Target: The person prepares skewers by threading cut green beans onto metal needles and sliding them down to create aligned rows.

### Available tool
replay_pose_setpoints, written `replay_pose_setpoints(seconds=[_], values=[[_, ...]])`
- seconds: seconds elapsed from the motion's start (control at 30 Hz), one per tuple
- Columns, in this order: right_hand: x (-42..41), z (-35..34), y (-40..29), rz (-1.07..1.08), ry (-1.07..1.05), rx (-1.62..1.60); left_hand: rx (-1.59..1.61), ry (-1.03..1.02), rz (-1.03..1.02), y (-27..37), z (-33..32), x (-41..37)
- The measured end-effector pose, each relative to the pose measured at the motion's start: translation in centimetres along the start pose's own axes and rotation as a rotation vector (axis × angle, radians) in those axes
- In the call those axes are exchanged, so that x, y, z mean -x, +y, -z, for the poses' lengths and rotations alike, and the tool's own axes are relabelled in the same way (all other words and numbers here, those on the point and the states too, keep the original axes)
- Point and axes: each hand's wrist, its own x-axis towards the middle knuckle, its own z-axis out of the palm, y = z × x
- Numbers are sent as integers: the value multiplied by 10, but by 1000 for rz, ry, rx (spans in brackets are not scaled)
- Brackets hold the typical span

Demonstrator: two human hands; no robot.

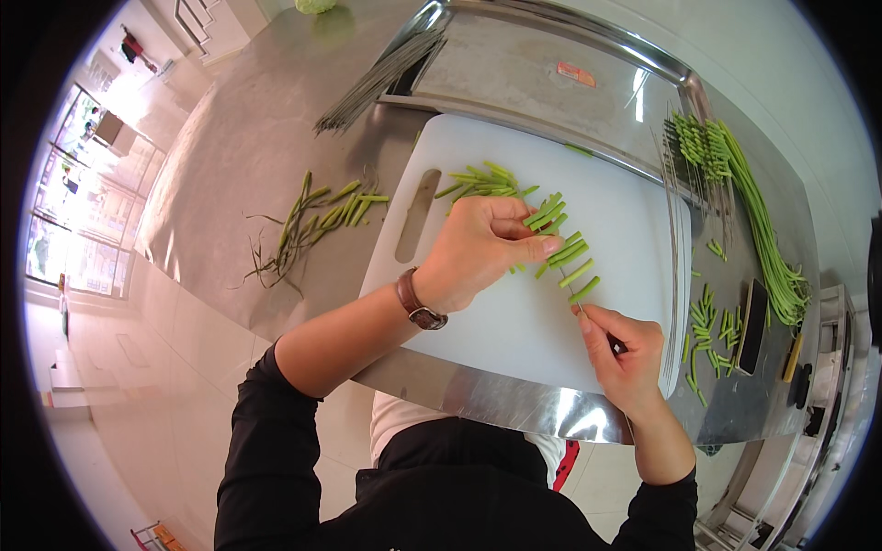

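Observation:
Over a white cutting board [510, 324], my right hand [623, 351] pinches a thin metal skewer [566, 281]. Cut green stem pieces [569, 253] are threaded crosswise along it, probably garlic scapes. My left hand [482, 241], with a brown watch strap at the wrist, grips the stem pieces near the skewer's far end between thumb and fingers. Behind that hand, a small pile of cut stem pieces [486, 180] lies on the board, partly hidden. Several bare skewers [672, 275] rest along the board's right edge.
A metal tray [510, 62] stands behind the board, with a bundle of skewers [386, 82] at its left corner. Loaded skewers [703, 148] and long green stems [761, 227] lie right. Trimmed ends [317, 213] lie left. Right of the board are cut pieces [703, 324] and a phone-like object [751, 327].

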Motion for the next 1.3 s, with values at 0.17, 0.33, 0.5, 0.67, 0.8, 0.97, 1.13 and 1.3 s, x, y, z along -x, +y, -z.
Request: replay_pose_setpoints(seconds=[0.17,0.33,0.5,0.67,0.8,0.97,1.13,1.3], values=[[-1,2,-1,7,7,20,214,46,51,4,-6,1],[-1,1,-1,17,-18,9,39,-10,38,-2,1,0],[-1,2,-1,21,5,24,147,43,84,3,-3,1],[-1,1,0,21,13,13,209,61,49,6,-2,2],[0,3,-1,-16,-19,11,132,28,27,5,-1,0],[0,10,-1,-17,50,9,50,62,-42,21,17,-5],[-3,20,-4,-20,113,-11,-325,258,-257,30,60,-20],[-3,19,-3,-31,118,-13,-751,219,-231,22,69,-23]])
